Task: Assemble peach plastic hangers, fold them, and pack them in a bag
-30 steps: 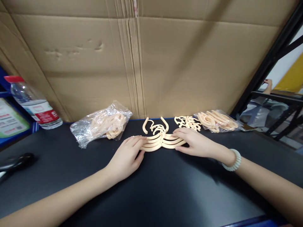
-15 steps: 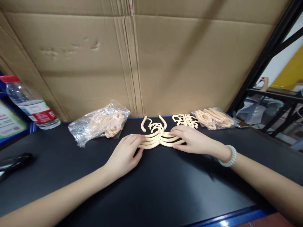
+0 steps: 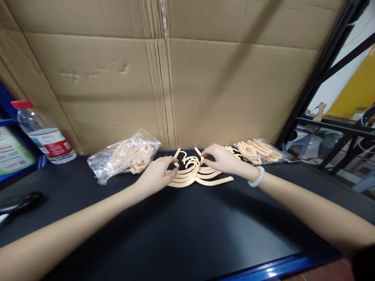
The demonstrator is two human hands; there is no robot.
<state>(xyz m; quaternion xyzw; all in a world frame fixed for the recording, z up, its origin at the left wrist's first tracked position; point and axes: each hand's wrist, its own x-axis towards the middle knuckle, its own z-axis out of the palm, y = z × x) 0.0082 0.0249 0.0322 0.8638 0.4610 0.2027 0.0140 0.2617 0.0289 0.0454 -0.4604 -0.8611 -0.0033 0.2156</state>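
Note:
Beige curved strips like clay or foam (image 3: 181, 182) fan out to both sides from a centre on the black table, with thin curled strands (image 3: 191, 160) above them. My left hand (image 3: 158, 172) is at the upper left, its fingers and thumb closed around the lower end of a short beige strip (image 3: 177, 152). On the other side my right hand (image 3: 222, 158) pinches at a matching short strip (image 3: 198, 151); its fingertips partly cover that strip's lower end. The left hand hides the outer tips of the left strips. A pale beaded bracelet is on the right wrist.
Clear bags of beige strips lie to the left (image 3: 125, 154) and right (image 3: 259, 151). Small beige pieces (image 3: 231, 149) sit partly behind the right hand. A red-capped bottle (image 3: 49, 138) and a black object (image 3: 22, 201) are at left. Cardboard (image 3: 117, 86) stands behind; another person's hand (image 3: 321, 107) shows far right.
Both hands have left the outer ends of the long curved strips and moved up and inward to the two short strips. The view has shifted slightly.

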